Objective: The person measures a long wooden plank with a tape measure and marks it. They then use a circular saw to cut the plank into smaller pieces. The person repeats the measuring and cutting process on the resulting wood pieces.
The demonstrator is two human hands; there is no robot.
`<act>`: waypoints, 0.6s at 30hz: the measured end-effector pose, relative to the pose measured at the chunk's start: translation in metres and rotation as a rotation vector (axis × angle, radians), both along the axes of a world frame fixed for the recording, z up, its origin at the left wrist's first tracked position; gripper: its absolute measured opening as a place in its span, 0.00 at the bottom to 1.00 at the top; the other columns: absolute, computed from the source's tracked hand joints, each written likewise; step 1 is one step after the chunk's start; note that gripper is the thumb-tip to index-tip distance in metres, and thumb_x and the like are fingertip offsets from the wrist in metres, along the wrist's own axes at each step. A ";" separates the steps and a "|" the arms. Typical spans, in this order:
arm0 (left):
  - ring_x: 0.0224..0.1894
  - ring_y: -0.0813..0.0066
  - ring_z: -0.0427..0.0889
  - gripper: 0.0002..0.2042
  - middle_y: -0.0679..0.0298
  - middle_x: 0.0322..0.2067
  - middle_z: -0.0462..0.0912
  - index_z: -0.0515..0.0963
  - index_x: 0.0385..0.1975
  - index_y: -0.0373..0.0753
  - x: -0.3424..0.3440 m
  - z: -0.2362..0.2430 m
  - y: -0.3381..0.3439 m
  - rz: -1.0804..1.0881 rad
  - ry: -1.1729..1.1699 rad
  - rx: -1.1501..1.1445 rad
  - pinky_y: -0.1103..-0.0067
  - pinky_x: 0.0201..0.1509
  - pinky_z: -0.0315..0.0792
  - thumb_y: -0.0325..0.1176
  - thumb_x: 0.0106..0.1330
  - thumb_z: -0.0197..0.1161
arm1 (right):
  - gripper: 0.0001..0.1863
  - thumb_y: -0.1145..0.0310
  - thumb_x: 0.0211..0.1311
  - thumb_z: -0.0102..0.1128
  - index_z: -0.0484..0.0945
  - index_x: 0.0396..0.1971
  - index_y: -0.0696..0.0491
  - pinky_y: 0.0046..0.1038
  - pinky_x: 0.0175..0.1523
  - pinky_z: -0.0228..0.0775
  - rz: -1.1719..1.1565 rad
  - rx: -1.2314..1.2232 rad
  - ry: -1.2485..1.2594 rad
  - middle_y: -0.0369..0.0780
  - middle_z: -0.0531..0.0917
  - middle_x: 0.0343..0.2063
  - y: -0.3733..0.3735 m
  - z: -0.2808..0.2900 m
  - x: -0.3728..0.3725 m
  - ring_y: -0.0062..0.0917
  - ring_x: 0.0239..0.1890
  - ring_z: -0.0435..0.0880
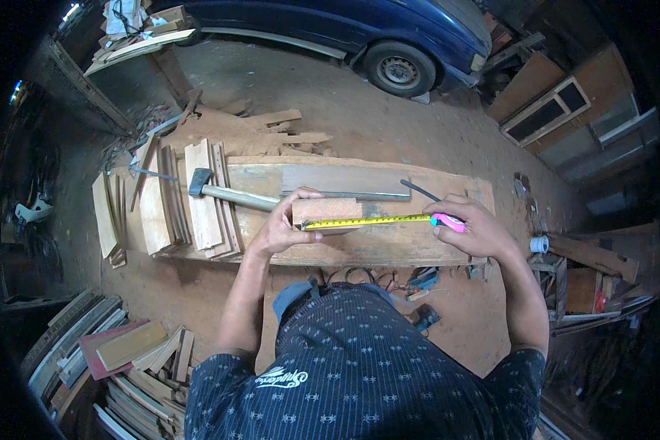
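My left hand (283,222) is closed round the left end of a short wooden block (326,210), held above the workbench (389,251). Along the block's near edge runs the yellow blade of a tape measure (448,221), its end by my left fingers. The blade stretches past the block to the pink case, which my right hand (473,226) grips. A thin dark rod (420,189) reaches out from beside my right fingers; its near end is hidden, so I cannot tell if they hold it. Behind the block lies a long flat board (308,180).
A hatchet (235,196) rests with its head on stacked planks (204,198). More boards (161,202) stand in rows at the bench's left end. Scrap wood (286,128) lies beyond, and lumber piles (136,352) fill the lower left. A blue vehicle (308,26) is parked at the back.
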State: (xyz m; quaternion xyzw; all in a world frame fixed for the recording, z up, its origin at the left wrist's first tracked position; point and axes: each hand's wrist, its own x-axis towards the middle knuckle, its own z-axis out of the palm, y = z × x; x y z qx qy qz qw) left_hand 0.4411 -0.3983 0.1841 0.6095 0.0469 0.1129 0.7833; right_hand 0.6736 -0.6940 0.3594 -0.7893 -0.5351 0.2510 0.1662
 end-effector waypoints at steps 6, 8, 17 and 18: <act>0.57 0.75 0.78 0.35 0.66 0.52 0.80 0.74 0.59 0.39 -0.001 -0.004 0.001 0.012 0.017 0.000 0.75 0.65 0.71 0.22 0.46 0.80 | 0.23 0.60 0.59 0.64 0.82 0.54 0.52 0.38 0.55 0.73 -0.013 -0.022 -0.009 0.46 0.83 0.43 0.005 -0.002 0.001 0.40 0.48 0.82; 0.57 0.74 0.78 0.35 0.65 0.52 0.80 0.74 0.59 0.39 0.000 -0.004 0.002 0.008 0.025 -0.004 0.75 0.65 0.70 0.22 0.46 0.80 | 0.23 0.60 0.59 0.63 0.82 0.54 0.53 0.38 0.54 0.74 -0.011 -0.020 -0.024 0.46 0.83 0.43 0.005 -0.003 0.002 0.38 0.47 0.83; 0.57 0.74 0.78 0.36 0.65 0.51 0.80 0.74 0.59 0.39 0.003 -0.009 0.003 0.025 -0.009 0.013 0.74 0.65 0.71 0.23 0.45 0.81 | 0.23 0.61 0.60 0.63 0.81 0.54 0.54 0.39 0.54 0.74 -0.001 -0.015 -0.039 0.46 0.83 0.44 0.001 -0.005 0.002 0.38 0.48 0.83; 0.57 0.74 0.78 0.36 0.65 0.51 0.80 0.74 0.59 0.39 0.003 -0.008 0.004 0.019 0.001 0.003 0.74 0.65 0.71 0.23 0.45 0.81 | 0.23 0.61 0.60 0.63 0.81 0.54 0.54 0.38 0.55 0.74 0.001 -0.010 -0.036 0.46 0.83 0.44 0.001 -0.006 0.002 0.38 0.48 0.83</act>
